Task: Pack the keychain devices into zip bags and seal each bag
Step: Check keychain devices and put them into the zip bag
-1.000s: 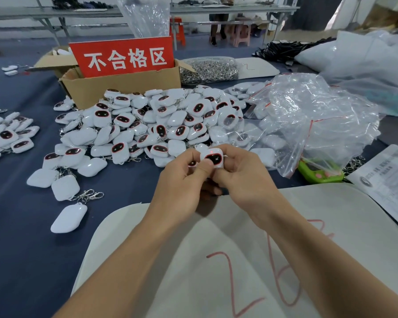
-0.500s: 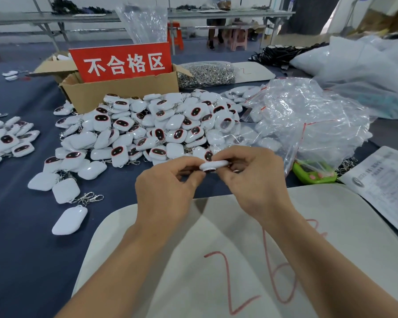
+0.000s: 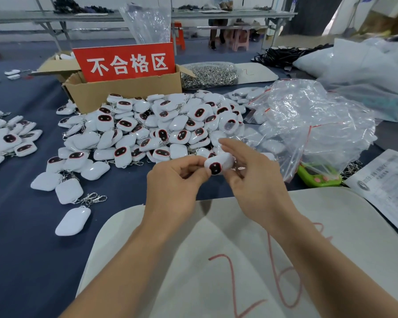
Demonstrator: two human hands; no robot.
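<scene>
left grip pinches the keychain device; right grip half open, fingers touching it.

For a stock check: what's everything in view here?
white keychain device with dark oval face: one, held between both hands
pile of white keychain devices: many, table centre
smaller white device pile: many, left edge
brown cardboard box: one, behind the pile
red sign with white characters: one, at the box
clear bag of metal clasps: one, right of box
heap of clear zip bags: many, red-striped, right
green plastic gadget: one, by the bags
printed paper sheet: one, white, far right
white board with red handwriting: one, nearest
left hand: pinches the device
right hand: touches it; grip unclear
</scene>
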